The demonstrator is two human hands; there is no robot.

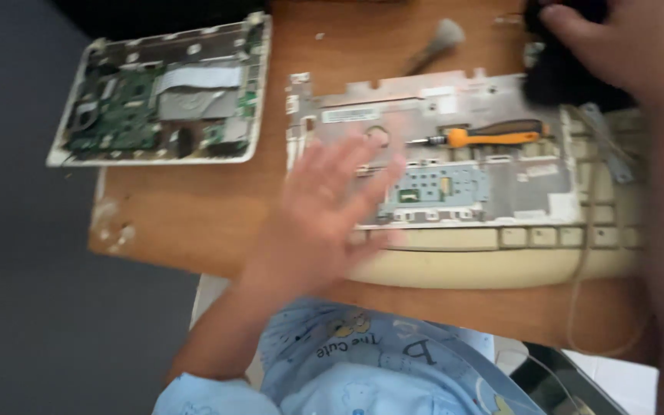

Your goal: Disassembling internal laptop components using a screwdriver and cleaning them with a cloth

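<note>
the grey laptop panel [432,154], stripped and lying inner side up, is sitting across the top of a cream keyboard [501,257] near the middle of the wooden tabletop [186,215]. the left hand [324,207] is hovering over the panel's left end, blurred, its fingers [378,180] spread wide and gripping nothing — whether the palm is touching the panel, i cannot tell. an orange-and-black screwdriver [486,136] is lying flat on the panel, tip pointing left, well apart from that hand. the right hand [624,42] is resting at the upper right corner on a black object [559,77] that is too blurred to name; its fingers are curling over it, but how tightly they are closing i cannot tell. a small brush [436,42] is lying on the tabletop just behind the panel. further left, a white laptop base [167,92] is lying open with its green circuit board [117,107] exposed — clear of both hands. a light blue patterned sleeve [363,369] is showing at the bottom edge.
</note>
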